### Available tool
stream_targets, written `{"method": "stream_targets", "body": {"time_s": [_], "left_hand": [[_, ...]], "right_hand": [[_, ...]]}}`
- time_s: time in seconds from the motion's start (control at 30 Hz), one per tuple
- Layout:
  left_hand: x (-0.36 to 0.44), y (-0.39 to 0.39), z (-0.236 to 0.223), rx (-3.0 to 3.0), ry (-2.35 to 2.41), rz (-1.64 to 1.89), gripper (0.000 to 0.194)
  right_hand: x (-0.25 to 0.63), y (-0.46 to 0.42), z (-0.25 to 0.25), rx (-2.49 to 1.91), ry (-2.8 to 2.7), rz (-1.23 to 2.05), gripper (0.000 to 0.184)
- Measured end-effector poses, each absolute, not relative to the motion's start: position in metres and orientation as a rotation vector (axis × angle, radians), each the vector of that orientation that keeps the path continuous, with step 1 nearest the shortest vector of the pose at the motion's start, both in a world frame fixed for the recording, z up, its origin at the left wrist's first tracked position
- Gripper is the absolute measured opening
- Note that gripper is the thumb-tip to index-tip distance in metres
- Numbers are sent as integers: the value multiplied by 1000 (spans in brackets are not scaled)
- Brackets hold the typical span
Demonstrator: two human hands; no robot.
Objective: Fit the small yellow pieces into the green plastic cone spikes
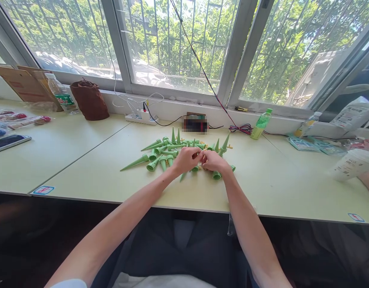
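Observation:
My left hand [187, 159] and my right hand [213, 160] meet over a loose pile of green plastic plant-watering spikes. Both have their fingers closed in a pinch, tip to tip; whatever is between them is hidden or too small to make out. One long green spike [135, 163] lies at the left end of the pile, pointing toward the near left. Several others stand point up behind my hands, such as the tall spike [225, 143] at the right. Small yellow pieces [229, 147] show among the spikes. A spike's open collar [216, 175] rests under my right wrist.
Behind the pile sit a partly blurred dark box [195, 125] and a white power strip [141, 117]. A green-labelled bottle [261, 125] and coiled cable [241, 129] are back right. At left are a brown bag [90, 100] and phone [10, 143]; at right, a white cup [354, 164] near another person's arm.

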State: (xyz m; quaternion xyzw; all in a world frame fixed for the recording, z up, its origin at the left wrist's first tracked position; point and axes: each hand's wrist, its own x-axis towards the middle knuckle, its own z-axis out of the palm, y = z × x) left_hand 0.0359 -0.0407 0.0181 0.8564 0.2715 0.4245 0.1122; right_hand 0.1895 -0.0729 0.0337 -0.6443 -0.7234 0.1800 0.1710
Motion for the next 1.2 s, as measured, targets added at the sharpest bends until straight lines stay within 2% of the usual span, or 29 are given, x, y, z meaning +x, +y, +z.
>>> {"method": "stream_targets", "body": {"time_s": [0.2, 0.43, 0.57, 0.77, 1.2], "left_hand": [[36, -41, 18, 2520, 787, 1238, 37], [37, -39, 17, 2522, 812, 1242, 37], [36, -36, 16, 2518, 843, 1259, 34], [37, -35, 15, 2504, 821, 1232, 19], [36, -33, 15, 2469, 959, 1249, 20]], "right_hand": [[191, -69, 29, -1765, -2075, 459, 20], [189, -65, 31, -1665, -1900, 336, 5], [187, -65, 37, -1576, -1662, 334, 11], [188, -65, 38, -1514, -1466, 337, 16], [183, -65, 36, -1459, -1508, 341, 14]]}}
